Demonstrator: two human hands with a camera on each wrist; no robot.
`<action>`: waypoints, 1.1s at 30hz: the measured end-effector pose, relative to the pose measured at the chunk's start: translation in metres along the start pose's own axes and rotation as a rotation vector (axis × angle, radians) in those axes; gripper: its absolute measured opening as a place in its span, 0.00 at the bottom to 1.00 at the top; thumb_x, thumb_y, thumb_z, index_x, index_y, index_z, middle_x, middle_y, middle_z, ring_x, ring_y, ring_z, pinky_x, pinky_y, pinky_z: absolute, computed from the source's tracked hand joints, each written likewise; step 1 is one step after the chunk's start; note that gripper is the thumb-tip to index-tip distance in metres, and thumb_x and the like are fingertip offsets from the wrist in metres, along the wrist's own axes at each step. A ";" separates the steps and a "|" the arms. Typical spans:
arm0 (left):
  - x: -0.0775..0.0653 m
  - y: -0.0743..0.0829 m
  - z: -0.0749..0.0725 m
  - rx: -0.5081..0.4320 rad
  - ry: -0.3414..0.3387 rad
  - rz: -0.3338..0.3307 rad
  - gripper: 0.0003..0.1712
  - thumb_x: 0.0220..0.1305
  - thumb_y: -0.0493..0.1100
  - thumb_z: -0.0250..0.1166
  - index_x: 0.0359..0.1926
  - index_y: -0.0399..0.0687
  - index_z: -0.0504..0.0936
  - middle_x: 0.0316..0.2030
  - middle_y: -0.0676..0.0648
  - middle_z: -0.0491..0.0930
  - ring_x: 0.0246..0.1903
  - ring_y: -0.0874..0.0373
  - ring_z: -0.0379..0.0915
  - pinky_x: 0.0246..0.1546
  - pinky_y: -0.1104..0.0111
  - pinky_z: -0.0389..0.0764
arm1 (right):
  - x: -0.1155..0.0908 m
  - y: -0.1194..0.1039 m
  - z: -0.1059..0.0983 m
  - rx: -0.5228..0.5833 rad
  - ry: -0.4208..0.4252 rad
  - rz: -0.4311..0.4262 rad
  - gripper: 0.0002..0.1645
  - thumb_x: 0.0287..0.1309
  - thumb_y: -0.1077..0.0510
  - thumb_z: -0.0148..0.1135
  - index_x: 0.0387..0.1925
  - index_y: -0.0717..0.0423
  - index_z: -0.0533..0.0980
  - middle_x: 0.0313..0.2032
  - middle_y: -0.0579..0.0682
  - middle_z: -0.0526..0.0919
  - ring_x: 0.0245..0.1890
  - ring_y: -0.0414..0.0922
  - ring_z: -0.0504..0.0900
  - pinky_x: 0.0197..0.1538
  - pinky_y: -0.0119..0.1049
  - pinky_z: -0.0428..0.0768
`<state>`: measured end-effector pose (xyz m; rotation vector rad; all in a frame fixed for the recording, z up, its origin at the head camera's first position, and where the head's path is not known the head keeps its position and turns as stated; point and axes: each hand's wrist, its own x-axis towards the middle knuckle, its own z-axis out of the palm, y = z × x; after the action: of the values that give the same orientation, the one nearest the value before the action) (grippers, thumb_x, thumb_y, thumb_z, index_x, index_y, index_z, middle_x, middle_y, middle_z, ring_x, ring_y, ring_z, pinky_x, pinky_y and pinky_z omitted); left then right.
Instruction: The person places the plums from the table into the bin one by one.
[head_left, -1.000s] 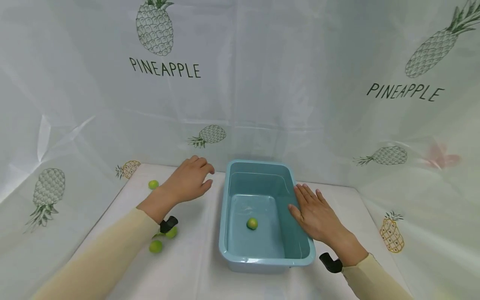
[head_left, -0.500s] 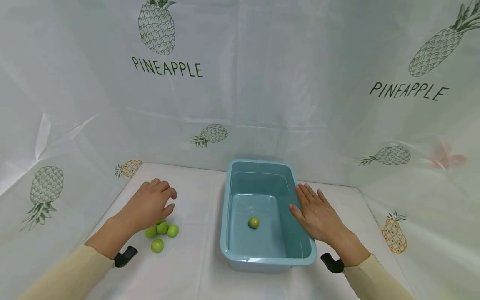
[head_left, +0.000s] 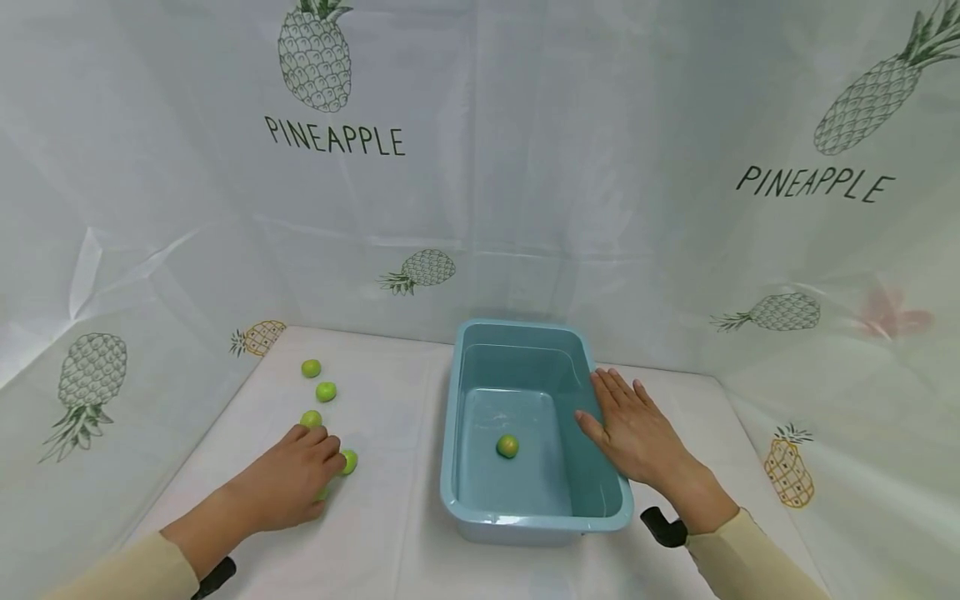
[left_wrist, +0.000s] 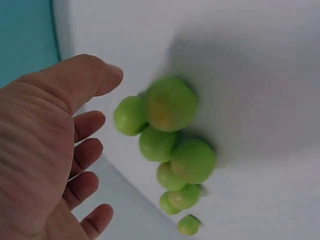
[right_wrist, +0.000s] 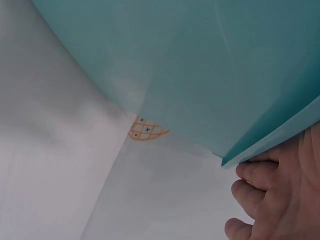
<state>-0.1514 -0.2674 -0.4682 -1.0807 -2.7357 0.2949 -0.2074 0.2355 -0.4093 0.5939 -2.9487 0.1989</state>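
Observation:
My left hand (head_left: 285, 482) hovers low over a cluster of small green limes on the left of the table. Its fingers are loosely bent and hold nothing. In the left wrist view several limes (left_wrist: 172, 105) lie together just beyond the thumb, apart from the fingers. One lime (head_left: 348, 462) shows beside the fingertips in the head view; the hand partly hides others. Flat along the right rim of a blue-green plastic basin (head_left: 537, 522) rests my right hand (head_left: 637, 432), fingers straight, thumb at the inner edge. A single lime (head_left: 507, 446) sits on the basin floor.
Farther back on the left lie two limes, a rear lime (head_left: 311, 367) and a nearer lime (head_left: 326, 392). White cloth covers the table (head_left: 382, 533). A pineapple-print curtain (head_left: 540, 167) hangs behind and at both sides.
My left hand has moved from beside the basin, leftward and down toward the near limes, uncovering the rear ones. The right hand and basin have stayed put.

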 end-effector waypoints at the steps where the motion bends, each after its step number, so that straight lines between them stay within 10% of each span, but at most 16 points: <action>1: -0.002 0.000 0.003 0.010 -0.013 -0.001 0.21 0.50 0.52 0.79 0.41 0.50 0.81 0.36 0.52 0.72 0.40 0.54 0.64 0.46 0.55 0.70 | 0.000 0.000 0.000 0.002 0.000 0.000 0.46 0.79 0.38 0.47 0.78 0.71 0.58 0.78 0.68 0.61 0.80 0.67 0.56 0.78 0.69 0.54; 18: -0.013 -0.010 0.025 0.044 -0.105 -0.021 0.23 0.51 0.53 0.78 0.45 0.48 0.82 0.40 0.50 0.74 0.42 0.52 0.65 0.46 0.54 0.71 | 0.000 -0.001 0.002 0.002 0.011 0.005 0.47 0.78 0.38 0.49 0.78 0.71 0.58 0.78 0.68 0.62 0.80 0.67 0.57 0.77 0.70 0.55; 33: 0.011 -0.028 0.028 0.108 0.271 -0.062 0.18 0.53 0.52 0.67 0.38 0.47 0.73 0.33 0.50 0.69 0.37 0.51 0.65 0.45 0.54 0.72 | -0.001 0.000 0.001 0.009 -0.001 0.012 0.47 0.79 0.37 0.48 0.78 0.71 0.58 0.79 0.67 0.61 0.80 0.66 0.56 0.78 0.68 0.54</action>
<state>-0.1844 -0.2832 -0.4872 -0.9316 -2.4773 0.2623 -0.2063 0.2358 -0.4105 0.5773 -2.9546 0.2127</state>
